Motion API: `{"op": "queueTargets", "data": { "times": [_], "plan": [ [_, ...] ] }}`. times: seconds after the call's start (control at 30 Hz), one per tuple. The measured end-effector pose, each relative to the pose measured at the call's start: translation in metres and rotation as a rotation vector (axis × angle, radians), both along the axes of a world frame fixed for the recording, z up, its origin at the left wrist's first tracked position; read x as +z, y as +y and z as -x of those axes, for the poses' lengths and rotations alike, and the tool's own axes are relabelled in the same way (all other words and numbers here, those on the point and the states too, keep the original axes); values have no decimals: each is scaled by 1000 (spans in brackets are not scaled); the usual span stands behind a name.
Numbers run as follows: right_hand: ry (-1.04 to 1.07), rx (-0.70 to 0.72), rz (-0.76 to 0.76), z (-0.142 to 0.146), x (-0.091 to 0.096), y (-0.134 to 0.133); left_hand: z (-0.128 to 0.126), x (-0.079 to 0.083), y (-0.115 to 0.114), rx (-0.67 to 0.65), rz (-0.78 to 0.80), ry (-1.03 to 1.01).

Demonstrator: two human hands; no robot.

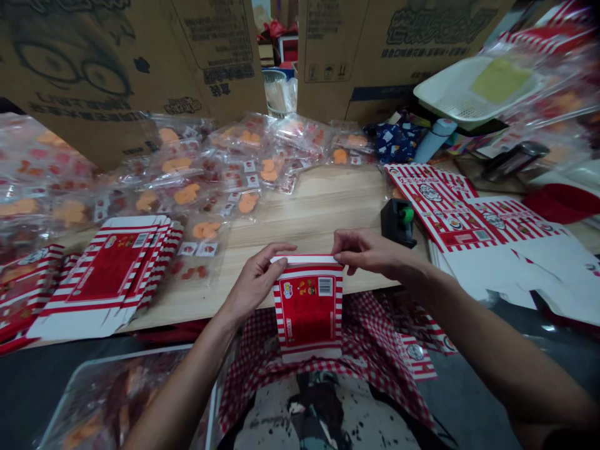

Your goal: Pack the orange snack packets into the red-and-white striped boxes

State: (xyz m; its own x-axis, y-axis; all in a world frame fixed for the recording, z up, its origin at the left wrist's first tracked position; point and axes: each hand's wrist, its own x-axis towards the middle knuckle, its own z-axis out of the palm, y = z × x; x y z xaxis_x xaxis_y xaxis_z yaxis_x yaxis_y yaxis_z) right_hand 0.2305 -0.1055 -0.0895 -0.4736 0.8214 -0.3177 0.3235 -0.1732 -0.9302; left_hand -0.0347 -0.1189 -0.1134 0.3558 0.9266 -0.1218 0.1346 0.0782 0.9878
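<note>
A red-and-white striped paper box stands upright at the near edge of the wooden table, over my lap. My left hand grips its upper left corner with the fingers curled on the top flap. My right hand pinches the top flap at the upper right corner. Both hands are closed on the box.
Flat striped box blanks lie stacked at left and spread at right. Several clear bags with orange pieces cover the far table. A black tape dispenser sits right of my hands. Cardboard cartons stand behind; a white basket at far right.
</note>
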Motion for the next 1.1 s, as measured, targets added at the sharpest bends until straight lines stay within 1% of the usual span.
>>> {"op": "queueTargets", "data": {
  "times": [0.07, 0.1, 0.17, 0.23, 0.3, 0.37, 0.47, 0.57, 0.63, 0.73, 0.83, 0.9, 0.97, 1.03, 1.1],
  "plan": [
    [-24, 41, -11, -1, 3, 0, 1, 0, 0, -25, -9, 3],
    [-47, 55, -46, -2, 3, 0, 3, 0, -1, -48, -16, 3],
    [-116, 77, -178, -2, 1, -4, 7, -2, -1, -94, -32, 9],
    [-191, 69, -327, -1, -1, -7, 11, -6, 0, -139, -58, 23],
    [-241, 43, -401, 2, -3, -9, 16, -11, 2, -169, -81, 40],
    [-276, 22, -400, 5, -3, -7, 18, -14, 3, -162, -84, 47],
    [-330, 46, -391, 12, 1, 1, 19, -14, 4, -122, -64, 52],
    [-378, 90, -451, 16, 6, 5, 19, -11, 2, -137, -62, 54],
    [-417, 121, -523, 17, 9, 2, 18, -9, 0, -131, -74, 42],
    [-425, 163, -602, 16, 9, -7, 16, -9, -2, -77, -90, 12],
    [-343, 146, -588, 13, 3, -16, 17, -13, -5, -46, -103, -7],
    [-296, 91, -578, 11, -1, -22, 19, -18, -6, -43, -148, 4],
    [-295, 51, -607, 9, -3, -30, 22, -23, -7, -50, -238, 25],
    [-346, 81, -659, 9, -3, -37, 24, -28, -7, -61, -356, 36],
    [-412, 147, -699, 8, -1, -43, 26, -30, -6, -83, -441, 34]
  ]
}}
